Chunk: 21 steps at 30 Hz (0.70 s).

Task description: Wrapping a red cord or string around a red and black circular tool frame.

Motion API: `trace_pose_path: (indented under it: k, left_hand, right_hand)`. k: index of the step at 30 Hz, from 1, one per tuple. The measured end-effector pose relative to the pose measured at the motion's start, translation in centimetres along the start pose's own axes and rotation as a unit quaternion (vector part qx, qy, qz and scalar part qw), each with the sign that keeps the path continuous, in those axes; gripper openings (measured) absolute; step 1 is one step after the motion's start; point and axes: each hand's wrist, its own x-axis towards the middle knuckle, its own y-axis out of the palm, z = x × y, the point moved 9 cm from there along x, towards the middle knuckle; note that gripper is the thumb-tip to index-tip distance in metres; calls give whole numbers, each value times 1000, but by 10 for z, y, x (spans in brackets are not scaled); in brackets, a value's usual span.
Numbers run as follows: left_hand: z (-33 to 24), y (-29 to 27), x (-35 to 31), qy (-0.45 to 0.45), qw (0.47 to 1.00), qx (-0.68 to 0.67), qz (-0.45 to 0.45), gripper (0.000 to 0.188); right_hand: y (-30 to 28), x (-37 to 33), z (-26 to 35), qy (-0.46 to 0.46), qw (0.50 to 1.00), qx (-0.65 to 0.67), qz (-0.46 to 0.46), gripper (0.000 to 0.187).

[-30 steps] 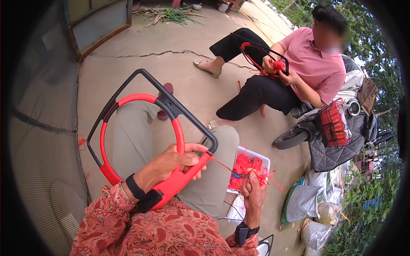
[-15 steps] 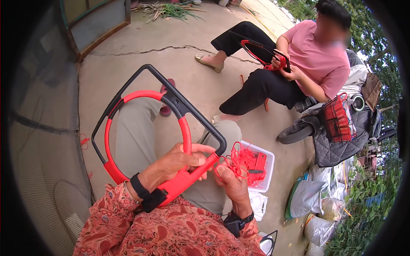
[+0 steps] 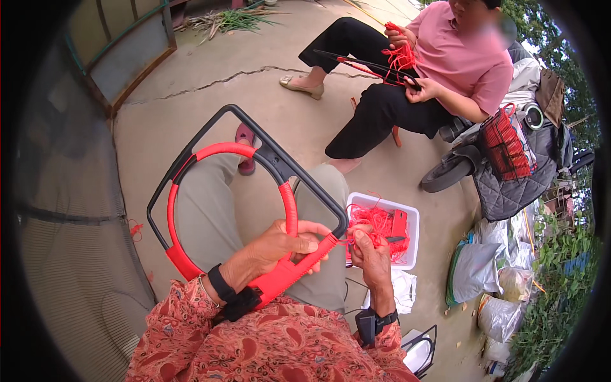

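While left fingers [image 3: 313, 226] grip frame [image 3: 278, 167] | right fingers [image 3: 365, 243] pinch cord [image 3: 377, 240]

Pale, cracked concrete floor [image 3: 286, 127] in daylight, a brown-edged panel [image 3: 130, 67] at left, green foliage [image 3: 555, 302] at right.

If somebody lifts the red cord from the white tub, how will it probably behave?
The red cord will likely be floppy, since it lies in loose loops. It may tangle, as its strands cross in a heap. It is probably light, being thin.

head-worn fisheye, facing down and forward, near the fingers [image 3: 310, 227]
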Motion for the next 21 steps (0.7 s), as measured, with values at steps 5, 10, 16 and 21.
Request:
trace_pose_path:
  k: [5,10,16,21]
  left_hand:
    - [1,0,-1,6,999,41,-15,42]
    - [-1,-2,-1,9,999,34,-27,41]
    - [-1,-2,-1,-4,998,48,-44,42]
    - [-5,-2,-1,-8,996,62,-67,43]
  right_hand:
    - [22,-1,30,-33,999,1,19,23]
    - [30,2,9,-27,997,-62,32,18]
    - [33,-4,16,-40,989,-140,23,18]
    - [14,1,-2,42,998,-30,45,27]
